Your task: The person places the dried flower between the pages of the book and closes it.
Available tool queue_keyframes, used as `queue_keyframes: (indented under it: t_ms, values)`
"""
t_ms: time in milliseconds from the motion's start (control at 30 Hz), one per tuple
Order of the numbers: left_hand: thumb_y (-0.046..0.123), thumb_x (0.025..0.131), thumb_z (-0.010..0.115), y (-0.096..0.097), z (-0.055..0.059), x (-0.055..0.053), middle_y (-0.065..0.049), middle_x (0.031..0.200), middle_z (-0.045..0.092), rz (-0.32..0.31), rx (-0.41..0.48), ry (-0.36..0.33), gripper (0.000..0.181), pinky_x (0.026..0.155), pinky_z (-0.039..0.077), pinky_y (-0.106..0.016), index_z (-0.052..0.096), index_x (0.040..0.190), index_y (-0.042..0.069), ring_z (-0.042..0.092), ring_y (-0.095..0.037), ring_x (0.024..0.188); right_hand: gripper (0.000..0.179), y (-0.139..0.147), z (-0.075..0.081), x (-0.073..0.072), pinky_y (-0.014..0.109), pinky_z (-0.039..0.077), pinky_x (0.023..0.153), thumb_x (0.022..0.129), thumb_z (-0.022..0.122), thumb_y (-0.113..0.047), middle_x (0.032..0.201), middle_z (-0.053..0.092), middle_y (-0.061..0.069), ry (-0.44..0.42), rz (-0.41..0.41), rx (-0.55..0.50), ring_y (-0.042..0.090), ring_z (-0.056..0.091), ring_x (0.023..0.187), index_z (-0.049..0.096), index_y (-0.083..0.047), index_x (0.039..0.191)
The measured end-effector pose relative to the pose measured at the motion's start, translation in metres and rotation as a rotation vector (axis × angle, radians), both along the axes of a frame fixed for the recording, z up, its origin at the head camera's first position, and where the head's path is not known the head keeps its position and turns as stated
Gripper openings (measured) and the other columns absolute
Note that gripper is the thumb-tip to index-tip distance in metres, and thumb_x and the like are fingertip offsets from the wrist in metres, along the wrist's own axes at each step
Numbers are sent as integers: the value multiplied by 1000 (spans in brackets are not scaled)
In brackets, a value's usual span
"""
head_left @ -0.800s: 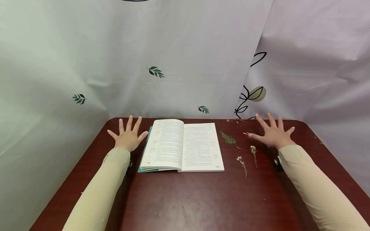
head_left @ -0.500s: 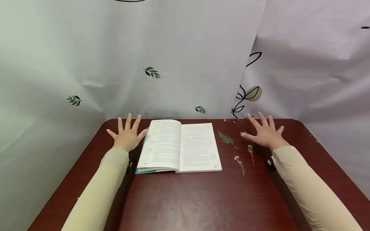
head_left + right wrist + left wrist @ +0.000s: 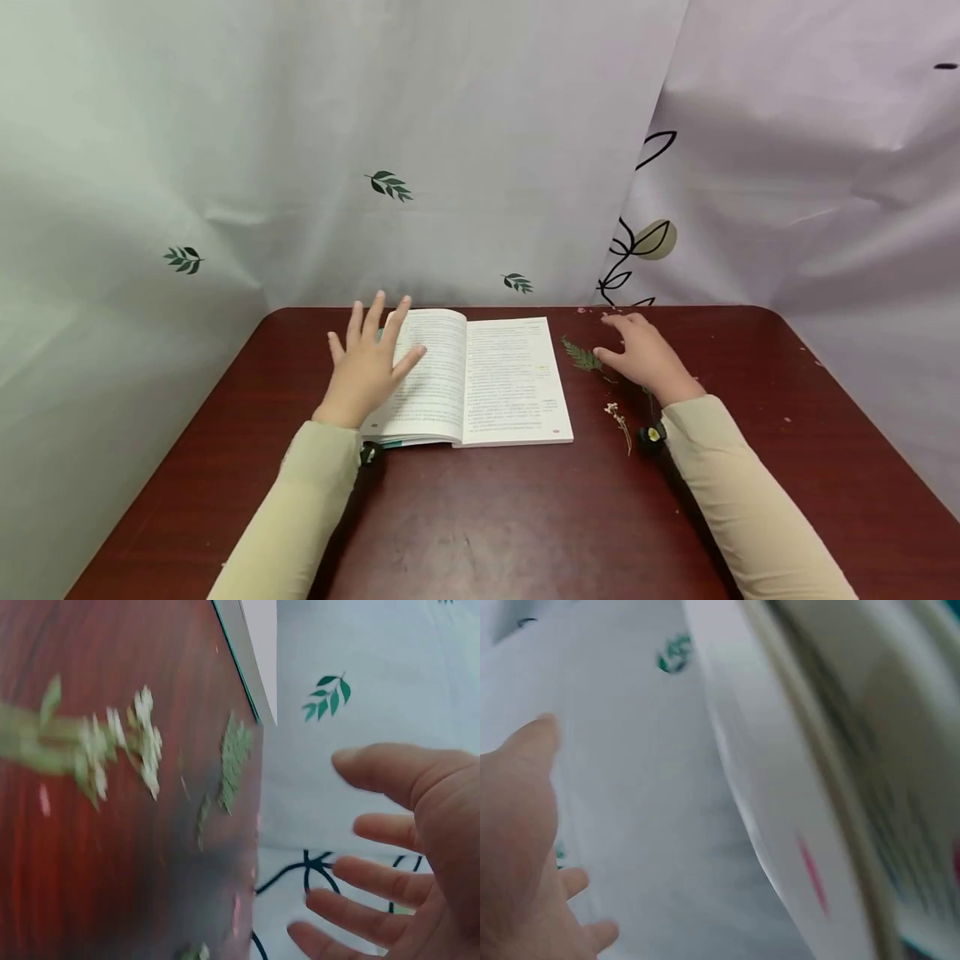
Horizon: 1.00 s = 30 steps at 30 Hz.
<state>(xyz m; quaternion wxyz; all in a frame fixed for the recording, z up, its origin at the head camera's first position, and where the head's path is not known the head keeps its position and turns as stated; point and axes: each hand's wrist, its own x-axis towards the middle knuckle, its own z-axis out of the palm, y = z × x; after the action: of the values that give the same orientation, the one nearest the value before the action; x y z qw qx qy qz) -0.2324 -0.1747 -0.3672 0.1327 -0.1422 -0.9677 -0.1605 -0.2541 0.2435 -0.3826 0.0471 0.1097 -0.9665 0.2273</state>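
Note:
An open book (image 3: 517,383) with printed pages and a teal cover edge lies on the dark red table (image 3: 480,517). My left hand (image 3: 363,375) hovers over the book's left page, fingers spread, holding nothing; in the left wrist view the page edges (image 3: 780,765) stand close beside it. My right hand (image 3: 648,354), its fingers loosely bent and holding nothing, is right of a green fern leaf (image 3: 579,354). Closer to me lies a small white-flowered sprig (image 3: 618,427). A second sprig is mostly hidden under the right hand. The right wrist view shows the fern (image 3: 234,761) apart from the fingers.
A pale curtain (image 3: 480,150) with printed leaves hangs behind the table's back edge and along both sides. Small pink petal bits (image 3: 592,311) are scattered near the back edge. A dark wrist camera (image 3: 651,437) sits below the right wrist.
My left hand has moved right, from beside the book to above its left page. The right hand has moved left toward the fern, its fingers drawing together from a wide spread.

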Motion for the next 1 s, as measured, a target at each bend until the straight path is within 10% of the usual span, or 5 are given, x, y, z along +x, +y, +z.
queue_keyframes:
  t_ms: [333,700,1000]
  values:
    - [46,99,64,27,-15,23,-21,160,36,-161,-92,22,71,111,26,-71,40,156,11,32,-43,147,35,-19,-18,-12,52,53,86,91,72,-13,109,68,25,-63,-79,-101,38,65,100,66,8,119]
    - [45,102,58,28,-29,26,-17,166,23,-220,-109,-388,71,112,21,-72,34,159,9,18,-47,151,33,-28,-19,-19,49,53,84,87,76,-14,108,67,26,-191,-165,-58,35,63,91,66,10,108]
    - [41,104,57,28,-28,24,-22,165,23,-249,-58,-430,71,117,21,-63,31,159,4,18,-51,149,27,-25,-12,-23,34,46,62,85,72,-10,62,53,2,-275,-119,-38,19,51,60,56,-7,64]
